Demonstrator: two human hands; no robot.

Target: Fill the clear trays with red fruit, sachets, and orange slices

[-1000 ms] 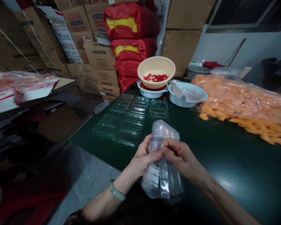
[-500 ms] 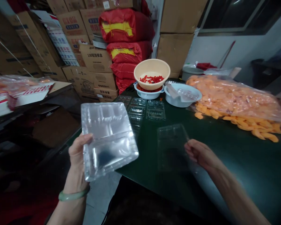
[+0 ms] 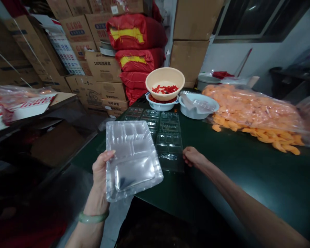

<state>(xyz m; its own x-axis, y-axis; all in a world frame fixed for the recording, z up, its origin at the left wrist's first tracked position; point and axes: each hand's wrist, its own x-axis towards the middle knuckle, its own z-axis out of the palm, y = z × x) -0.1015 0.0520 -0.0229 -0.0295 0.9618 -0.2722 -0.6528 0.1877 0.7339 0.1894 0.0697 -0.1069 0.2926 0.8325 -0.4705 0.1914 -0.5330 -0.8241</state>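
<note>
The left hand (image 3: 100, 170) is clamped on the left edge of a clear plastic compartment tray (image 3: 133, 160), holding it up off the table and tilted, with its divided wells facing the person. A jade bangle (image 3: 93, 217) sits on that wrist. The right hand (image 3: 192, 156) holds nothing; its fingers curl loosely, apart from any grip, and rest on the dark green table (image 3: 235, 179), just beside the lower corner of the clear plastic trays (image 3: 160, 134) laid out flat there. Beyond those trays, a beige bowl (image 3: 165, 81) of chopped red pieces sits nested in a pale blue bowl (image 3: 161, 106). Right next to them, a second pale blue bowl (image 3: 196, 111) holds crumpled clear plastic. Further right lies a big clear bag of orange slices (image 3: 250, 106), with loose orange slices (image 3: 279, 144) scattered along its front edge on the table. Behind it all, red sacks with yellow patches (image 3: 135, 34) are piled against stacked cardboard boxes (image 3: 103, 67), and off to the left, a white and red box (image 3: 23, 108) sits under clear plastic on a side bench.
</note>
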